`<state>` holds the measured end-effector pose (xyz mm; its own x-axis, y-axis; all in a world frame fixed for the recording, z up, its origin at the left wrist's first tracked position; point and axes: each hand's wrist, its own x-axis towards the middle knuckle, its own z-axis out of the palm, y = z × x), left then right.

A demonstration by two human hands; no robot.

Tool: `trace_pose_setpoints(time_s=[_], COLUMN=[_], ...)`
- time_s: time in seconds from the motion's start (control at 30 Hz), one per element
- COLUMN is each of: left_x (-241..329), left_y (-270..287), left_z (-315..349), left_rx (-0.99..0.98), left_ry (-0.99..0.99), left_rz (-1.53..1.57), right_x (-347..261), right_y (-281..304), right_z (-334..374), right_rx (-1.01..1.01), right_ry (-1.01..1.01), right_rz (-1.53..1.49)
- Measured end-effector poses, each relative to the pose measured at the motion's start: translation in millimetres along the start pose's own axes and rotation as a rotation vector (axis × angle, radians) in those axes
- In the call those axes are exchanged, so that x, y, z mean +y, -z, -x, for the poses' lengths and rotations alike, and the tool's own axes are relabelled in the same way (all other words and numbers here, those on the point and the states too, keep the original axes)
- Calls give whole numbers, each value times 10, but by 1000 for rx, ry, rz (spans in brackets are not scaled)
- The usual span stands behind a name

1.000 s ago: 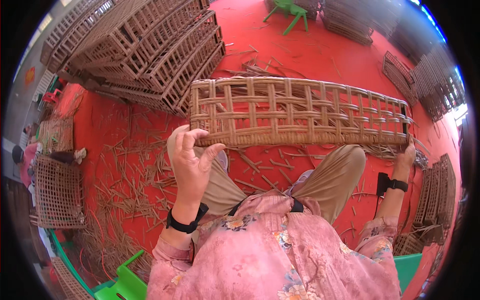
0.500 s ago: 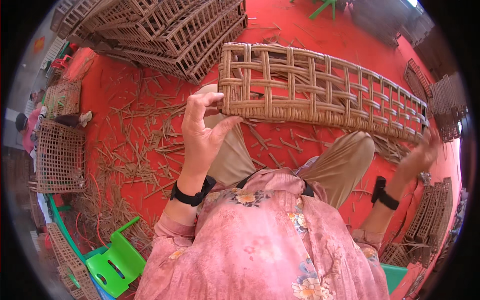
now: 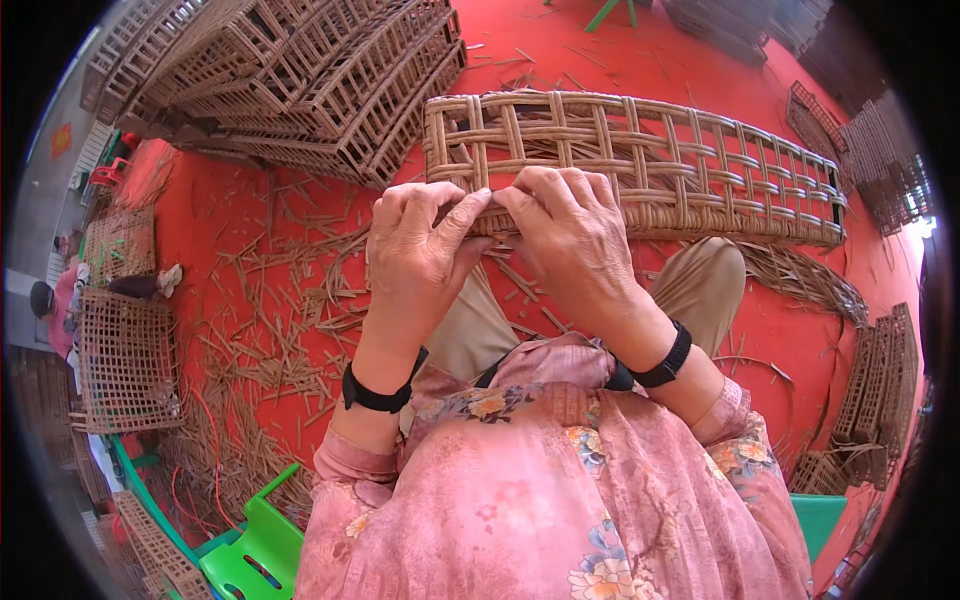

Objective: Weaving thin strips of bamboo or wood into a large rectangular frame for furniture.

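Note:
A long, open-weave brown wicker basket [image 3: 700, 165] lies on its side across my knees, its braided edge toward me. My left hand [image 3: 420, 240] is closed on the near left corner of the basket, thumb and fingers pinching its edge. Right beside it, my right hand [image 3: 575, 235] is closed too, fingers bent and bunched over the same braided edge. The fingertips of both hands almost meet there. What the right fingertips pinch is hidden behind the hand.
Stacked wicker crates [image 3: 330, 90] rise at the far left. Cut cane scraps [image 3: 290, 330] litter the red floor [image 3: 540, 50]. A green plastic chair [image 3: 255, 550] stands at near left, woven baskets [image 3: 880, 390] at right. Another person [image 3: 60, 310] is at the far left edge.
My right hand has come from the basket's far right end to its left corner, next to my left hand. The basket has shifted slightly left in view; my left hand stays at the corner.

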<state>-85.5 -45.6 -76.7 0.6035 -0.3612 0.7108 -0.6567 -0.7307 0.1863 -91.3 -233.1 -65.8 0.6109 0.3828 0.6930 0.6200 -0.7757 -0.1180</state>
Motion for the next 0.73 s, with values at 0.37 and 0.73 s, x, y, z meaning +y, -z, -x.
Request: trace_pose_setpoints(time_s=[0.37, 0.73], left_x=[-129, 463], left_y=[-131, -54], left_z=[-54, -457], left_rx=[126, -191], left_ry=[-185, 12], left_rz=[30, 113], right_x=[106, 699], right_y=[-189, 556], right_z=[40, 328], right_rx=[86, -132], right_ry=[1, -195], right_rz=[-52, 159])
